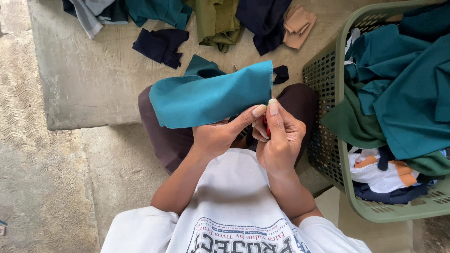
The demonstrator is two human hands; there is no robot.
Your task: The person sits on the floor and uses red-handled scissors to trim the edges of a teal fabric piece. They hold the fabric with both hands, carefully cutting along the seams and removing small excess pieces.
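Left hand (219,136) pinches teal cloth piece (211,96) at lower edge, holding it spread flat. Right hand (279,136) closed beside cloth on small red tool (266,126), mostly hidden. Green basket (328,154) right of cloth.

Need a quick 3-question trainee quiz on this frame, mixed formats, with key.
1. True or false: both hands grip the teal cloth piece.
2. The green basket stands on the person's: A) left B) right C) behind them.
3. Fill in: a small ___-coloured object shows between the right hand fingers.

Key:
1. True; the left hand pinches its lower edge too.
2. B.
3. Red; what it is cannot be told.
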